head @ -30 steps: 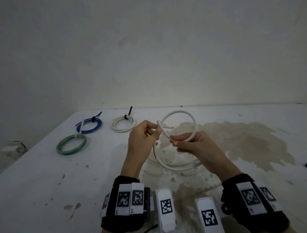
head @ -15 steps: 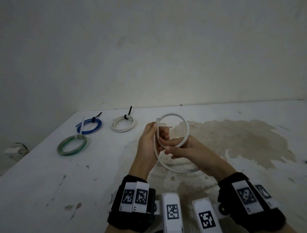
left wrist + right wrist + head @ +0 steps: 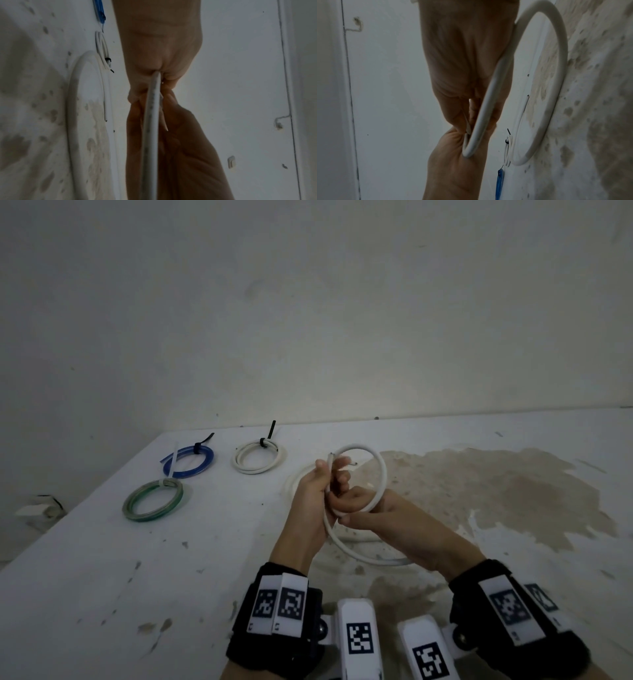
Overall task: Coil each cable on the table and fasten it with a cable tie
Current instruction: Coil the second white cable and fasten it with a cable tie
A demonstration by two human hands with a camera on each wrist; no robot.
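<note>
A pale wall (image 3: 308, 302) is filling the upper half of the head view, and below it the white counter (image 3: 85, 577) is spreading out, carrying a broad brown stain (image 3: 513, 491) toward 3 o'clock.

Near the middle of the counter both hands are meeting over a thick white cable (image 3: 383, 474). One loop of it is standing up above the hands, and a second, lower loop is sagging toward 6 o'clock onto the counter. The left hand (image 3: 317, 494) is closing its grip on the cable, fingers curled round the strands near the cable's cut end. The right hand (image 3: 370, 508) is also gripping the cable, thumb and fingers wrapping the bottom of the raised loop just beside the left hand; the two hands are touching.

Well apart, toward 10 o'clock, three finished coils are lying flat: a green coil (image 3: 153, 499) nearest, a blue coil (image 3: 191, 462) beyond it, and a small white coil (image 3: 259, 457) at about 11 o'clock. A black tie (image 3: 265, 441) is binding the white coil, its tail sticking up. Another black tie (image 3: 200, 446) is binding the blue coil.
</note>
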